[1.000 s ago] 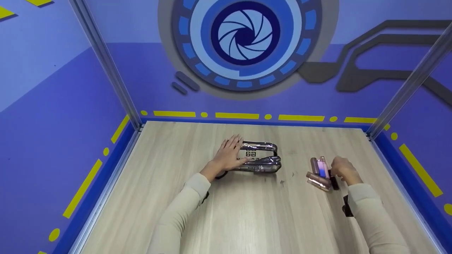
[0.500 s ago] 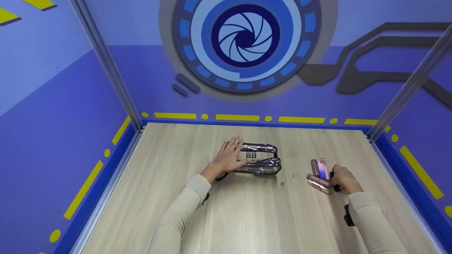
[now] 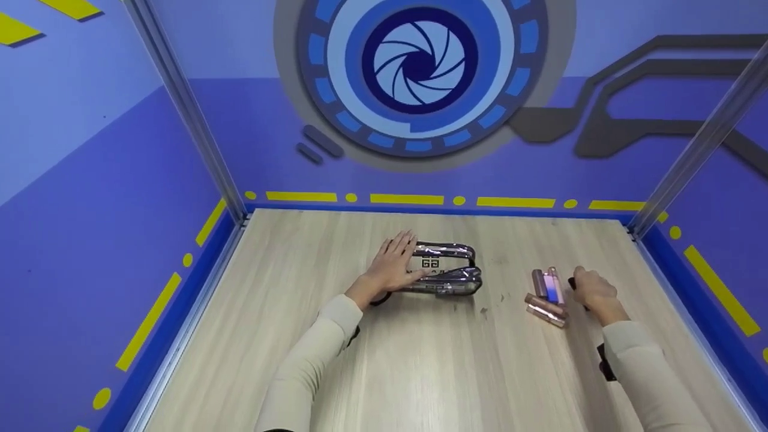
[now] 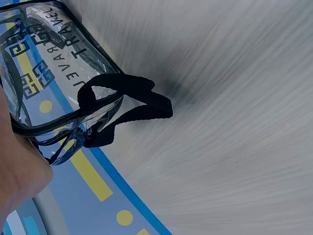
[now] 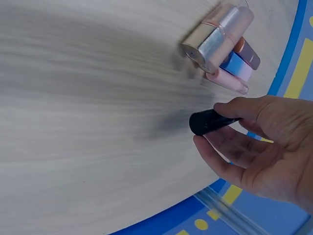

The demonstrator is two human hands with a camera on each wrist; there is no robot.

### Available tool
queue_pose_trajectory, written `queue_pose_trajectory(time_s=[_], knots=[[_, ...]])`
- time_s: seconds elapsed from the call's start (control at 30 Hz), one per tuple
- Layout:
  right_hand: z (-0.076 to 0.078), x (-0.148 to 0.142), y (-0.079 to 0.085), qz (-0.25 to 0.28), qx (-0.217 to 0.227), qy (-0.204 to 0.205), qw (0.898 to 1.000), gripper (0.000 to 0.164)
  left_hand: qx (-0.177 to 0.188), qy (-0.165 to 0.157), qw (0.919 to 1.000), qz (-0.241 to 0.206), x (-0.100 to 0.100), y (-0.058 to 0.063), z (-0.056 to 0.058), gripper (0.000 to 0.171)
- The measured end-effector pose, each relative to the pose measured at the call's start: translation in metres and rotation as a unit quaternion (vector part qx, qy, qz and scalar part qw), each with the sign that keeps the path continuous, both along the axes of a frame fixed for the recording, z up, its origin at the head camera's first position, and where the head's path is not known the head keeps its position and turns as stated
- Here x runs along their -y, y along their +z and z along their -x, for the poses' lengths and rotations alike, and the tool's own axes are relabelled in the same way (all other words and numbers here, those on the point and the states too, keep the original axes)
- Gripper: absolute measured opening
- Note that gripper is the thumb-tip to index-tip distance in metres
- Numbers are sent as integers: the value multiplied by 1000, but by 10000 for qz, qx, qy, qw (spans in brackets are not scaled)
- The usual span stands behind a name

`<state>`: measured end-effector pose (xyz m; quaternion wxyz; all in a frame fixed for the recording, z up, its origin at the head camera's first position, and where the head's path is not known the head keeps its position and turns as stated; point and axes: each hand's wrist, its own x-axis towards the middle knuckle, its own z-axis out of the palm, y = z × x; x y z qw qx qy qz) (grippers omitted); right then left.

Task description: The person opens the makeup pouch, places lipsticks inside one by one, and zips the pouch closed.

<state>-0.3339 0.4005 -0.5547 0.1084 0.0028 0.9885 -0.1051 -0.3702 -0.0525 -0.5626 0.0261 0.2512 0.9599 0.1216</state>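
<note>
My left hand (image 3: pixel 392 264) rests on the left part of a clear travel pouch (image 3: pixel 447 283), fingers straight. The pouch lies on the table, with black trim and a printed logo; in the left wrist view a black strap loop (image 4: pixel 143 115) sticks out from its end. Between thumb and fingers, my right hand (image 5: pixel 269 147) pinches a small black cylindrical cosmetic tube (image 5: pixel 208 121), just above the table. Beside that hand lies a cluster of cosmetic tubes: a brown one (image 3: pixel 537 283), a blue-pink one (image 3: pixel 550 287) and shiny rose-gold ones (image 3: pixel 545 312).
The light wood table (image 3: pixel 420 372) is bounded by a blue back wall (image 3: pixel 240 132) and side walls. Metal posts (image 3: pixel 696 138) stand at the back corners. Small dark marks show on the wood between pouch and cosmetics.
My right hand has gripped the black tube beside the cluster and moved it away to the right. My left hand has stayed on the pouch.
</note>
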Motion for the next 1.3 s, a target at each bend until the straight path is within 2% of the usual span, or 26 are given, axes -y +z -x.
queue_pose_trajectory(time_s=[0.13,0.27,0.43,0.5,0.63,0.7,0.93,1.1,1.3], knots=[[5,8,12,36,-688,149,9975,35,-55,43,9999,75,-2,-1,1,92],[10,27,20,277,-1640,259,9857,52,-48,25,9999,92,-2,-2,1,93],[16,61,28,675,-2738,622,9574,50,-61,14,9999,92,-1,-2,3,92],[19,77,31,946,-3118,887,9413,48,-31,41,9999,112,-1,-1,4,93],[22,109,38,1179,-3641,1355,9139,46,49,74,10000,40,-1,-2,4,94],[22,124,43,1143,-3725,1510,9085,45,59,78,9999,37,-2,-2,3,94],[11,171,58,1063,-3417,2172,9082,46,-24,16,9999,-117,5,0,-4,92],[7,191,59,914,-3210,2362,9126,49,42,27,9999,-117,5,0,-4,90],[7,199,53,740,-3190,2559,9096,47,-136,-25,9999,-7,-1,-1,-1,90]])
